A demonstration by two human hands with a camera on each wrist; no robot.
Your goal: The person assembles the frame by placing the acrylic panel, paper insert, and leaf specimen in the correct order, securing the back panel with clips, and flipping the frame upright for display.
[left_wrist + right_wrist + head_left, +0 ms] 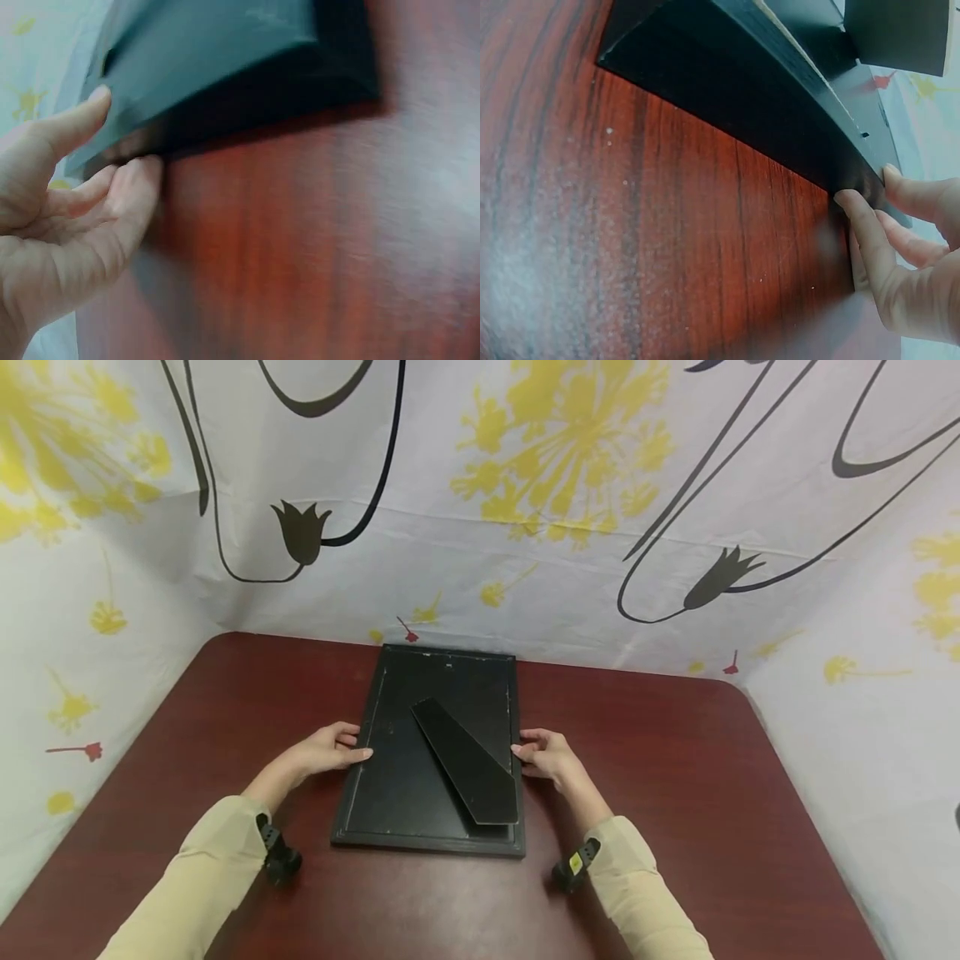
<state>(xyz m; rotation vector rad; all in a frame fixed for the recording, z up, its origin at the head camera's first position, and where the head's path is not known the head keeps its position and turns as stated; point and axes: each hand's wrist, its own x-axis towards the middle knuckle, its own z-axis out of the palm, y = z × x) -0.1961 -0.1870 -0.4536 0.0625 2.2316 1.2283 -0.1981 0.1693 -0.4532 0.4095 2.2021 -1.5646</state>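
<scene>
On the left, I see the left hand (322, 750) pinching the edge of a black picture frame (397, 760), thumb above, fingers bent at its side. The frame lies back-up on the counter (637, 760), its stand (474, 772) slanting across; on its right edge the right hand (551, 757) grips likewise, and I can't read the small yellow label (575, 863) at that wrist.

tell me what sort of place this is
Probably an improvised indoor workspace: white sheeting printed with yellow and grey flowers borders a reddish-brown wood-grain table with rounded corners, and a black rectangular picture frame is on it, back side up.
</scene>
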